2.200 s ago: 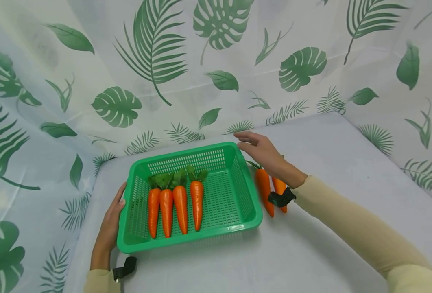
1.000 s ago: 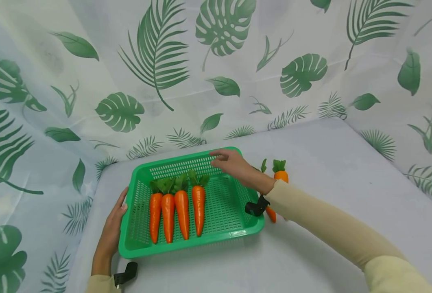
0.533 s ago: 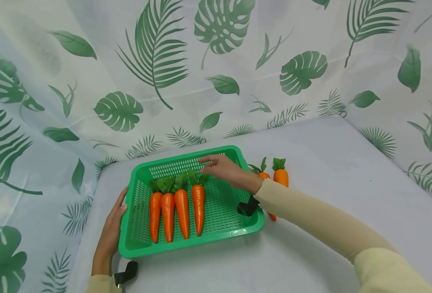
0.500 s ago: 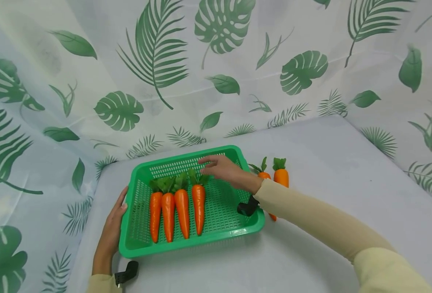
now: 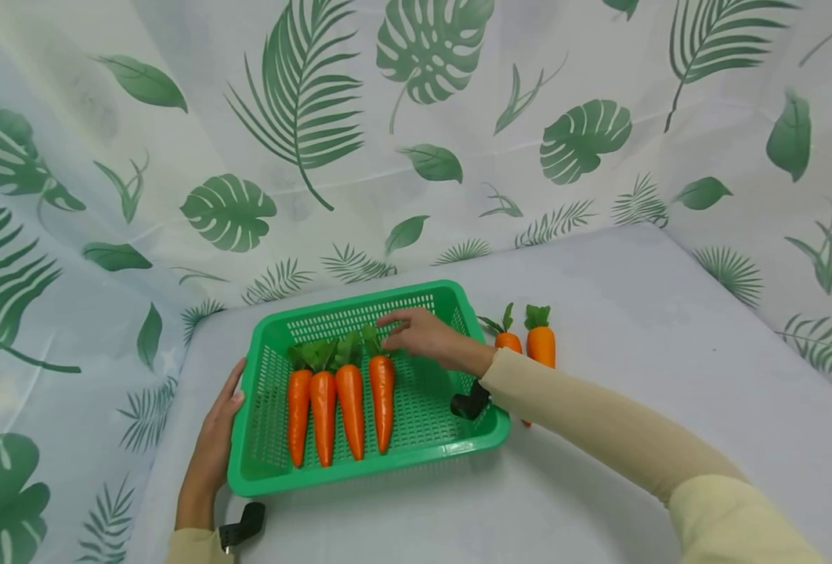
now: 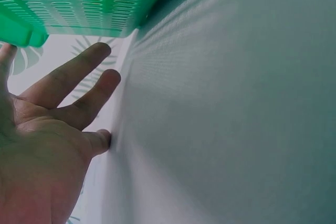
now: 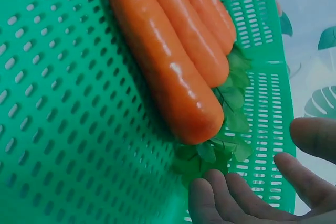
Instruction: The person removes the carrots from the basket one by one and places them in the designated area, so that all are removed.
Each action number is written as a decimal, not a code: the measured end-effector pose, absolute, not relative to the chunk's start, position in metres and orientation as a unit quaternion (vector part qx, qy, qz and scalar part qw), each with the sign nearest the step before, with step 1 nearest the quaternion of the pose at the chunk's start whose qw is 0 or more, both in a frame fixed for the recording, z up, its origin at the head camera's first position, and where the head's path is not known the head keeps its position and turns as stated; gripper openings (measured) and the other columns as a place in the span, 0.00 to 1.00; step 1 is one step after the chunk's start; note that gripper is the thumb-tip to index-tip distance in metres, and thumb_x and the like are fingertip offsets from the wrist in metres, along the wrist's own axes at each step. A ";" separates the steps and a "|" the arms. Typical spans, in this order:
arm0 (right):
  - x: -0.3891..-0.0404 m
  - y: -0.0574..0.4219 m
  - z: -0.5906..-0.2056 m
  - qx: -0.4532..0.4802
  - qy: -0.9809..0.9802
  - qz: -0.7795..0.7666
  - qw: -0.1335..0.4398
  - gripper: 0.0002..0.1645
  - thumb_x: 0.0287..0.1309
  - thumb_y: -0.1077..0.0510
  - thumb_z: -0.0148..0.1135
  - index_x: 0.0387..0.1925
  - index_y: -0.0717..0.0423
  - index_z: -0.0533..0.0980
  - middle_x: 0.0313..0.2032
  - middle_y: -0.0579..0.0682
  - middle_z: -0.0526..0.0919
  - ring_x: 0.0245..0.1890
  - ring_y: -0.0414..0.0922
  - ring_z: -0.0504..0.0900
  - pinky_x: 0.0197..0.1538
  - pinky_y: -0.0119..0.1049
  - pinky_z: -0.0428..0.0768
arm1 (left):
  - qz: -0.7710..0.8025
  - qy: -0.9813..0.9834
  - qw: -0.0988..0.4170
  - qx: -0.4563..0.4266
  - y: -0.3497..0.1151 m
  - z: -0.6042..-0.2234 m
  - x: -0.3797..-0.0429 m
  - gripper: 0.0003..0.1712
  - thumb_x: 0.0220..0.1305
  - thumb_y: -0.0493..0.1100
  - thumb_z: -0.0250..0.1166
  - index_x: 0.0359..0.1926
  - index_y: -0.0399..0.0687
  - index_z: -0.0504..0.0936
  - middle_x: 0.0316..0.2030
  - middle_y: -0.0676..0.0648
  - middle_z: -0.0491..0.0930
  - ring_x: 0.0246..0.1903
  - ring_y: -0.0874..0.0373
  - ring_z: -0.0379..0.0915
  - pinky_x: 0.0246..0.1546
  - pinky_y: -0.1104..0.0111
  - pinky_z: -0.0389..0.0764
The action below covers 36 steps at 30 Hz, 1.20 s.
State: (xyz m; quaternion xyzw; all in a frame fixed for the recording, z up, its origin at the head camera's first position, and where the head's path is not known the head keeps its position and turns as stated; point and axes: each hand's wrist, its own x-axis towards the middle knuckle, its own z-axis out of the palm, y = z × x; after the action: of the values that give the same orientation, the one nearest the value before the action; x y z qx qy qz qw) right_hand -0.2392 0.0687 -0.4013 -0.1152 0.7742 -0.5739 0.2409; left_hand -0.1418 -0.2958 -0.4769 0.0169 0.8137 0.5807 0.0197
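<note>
- We find the fingers of the right hand [image 5: 423,337] spread and gently bent, with a clear gap between them; we see nothing held.
- Hazard: if we pinch only the leafy top [image 5: 372,338], we judge that the stem could bend or pull loose, because the carrot's weight would hang from thin leaves.
- The rightmost carrot [image 5: 382,403] lies inside the basket, its leafy top just beside the fingertips and its orange body pointing away from them toward the front rim. We cannot tell whether the fingertips touch the leaves.
- Hazard: a sideways sweep could push this carrot into the three neighbouring carrots [image 5: 323,415], as they lie side by side.
- We note the left hand [image 5: 215,439] at the basket [image 5: 430,452], fingers extended along its left side. If that support slackens, the basket could slide under a push.
- Outside, two outer carrots [image 5: 541,345] lie on the table [image 5: 613,290], partly behind the right sleeve [image 5: 592,423]; lowering the forearm could roll them.
</note>
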 end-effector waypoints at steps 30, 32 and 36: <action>-0.237 0.042 -0.412 -0.119 0.818 -0.504 0.251 0.26 0.69 0.65 0.68 0.67 0.62 0.80 0.70 0.60 0.76 0.45 0.47 0.78 0.54 0.51 0.80 | 0.578 0.815 0.014 0.021 -0.297 -0.477 -0.142 0.33 0.89 0.59 0.37 0.88 0.70 0.48 0.82 0.44 0.53 0.55 0.54 0.70 0.49 0.66 0.77; -0.236 0.040 -0.413 -0.123 0.819 -0.502 0.249 0.26 0.68 0.66 0.68 0.66 0.63 0.81 0.70 0.61 0.76 0.53 0.50 0.81 0.56 0.51 0.81 | 0.580 0.814 0.014 0.020 -0.297 -0.478 -0.142 0.33 0.89 0.59 0.37 0.88 0.70 0.48 0.82 0.44 0.53 0.54 0.54 0.71 0.48 0.66 0.78; -0.233 0.037 -0.415 -0.125 0.816 -0.507 0.250 0.25 0.66 0.68 0.67 0.64 0.65 0.81 0.68 0.62 0.77 0.56 0.55 0.82 0.57 0.51 0.81 | 0.584 0.811 0.017 0.017 -0.296 -0.478 -0.140 0.33 0.89 0.59 0.37 0.88 0.70 0.48 0.82 0.44 0.53 0.53 0.54 0.72 0.48 0.66 0.78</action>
State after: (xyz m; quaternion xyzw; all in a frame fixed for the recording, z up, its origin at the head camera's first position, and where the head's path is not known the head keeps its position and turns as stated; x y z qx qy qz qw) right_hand -0.2331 0.0372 -0.4151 -0.1249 0.8156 -0.5069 0.2496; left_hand -0.1403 -0.2962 -0.4782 0.0173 0.8115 0.5839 0.0165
